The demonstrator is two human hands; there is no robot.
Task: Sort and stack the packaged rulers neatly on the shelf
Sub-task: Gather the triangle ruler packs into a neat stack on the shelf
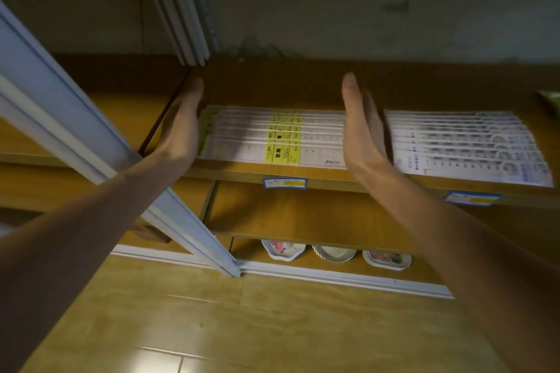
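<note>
While both bare arms reach in from the near edge, the biggest thing here is the brown wooden shelf unit [303,174], with three shelf levels showing. A white metal sliding-door frame [75,118] cuts diagonally across the left side, and tan wood-look floor tiles [272,327] fill the near part.

On the top shelf sit two fanned rows of packaged rulers. On the left, the row of white rulers with yellow label bands [283,138] has roughly nine packs, overlapping front to back. On the right, well clear of the hands, the row of white rulers with blue-grey print [466,145] looks like about ten, though blur makes the count shaky.

The left hand [181,124] is flat, fingers straight, edge-on against the left end of the yellow-banded row. The right hand [362,127] is flat too, fingers straight, against that row's right end, so it sits between the two rows.

Two blue-edged price tags [285,183] are stuck on the shelf's front edge. On the bottom shelf: three small patterned dishes [283,249].
</note>
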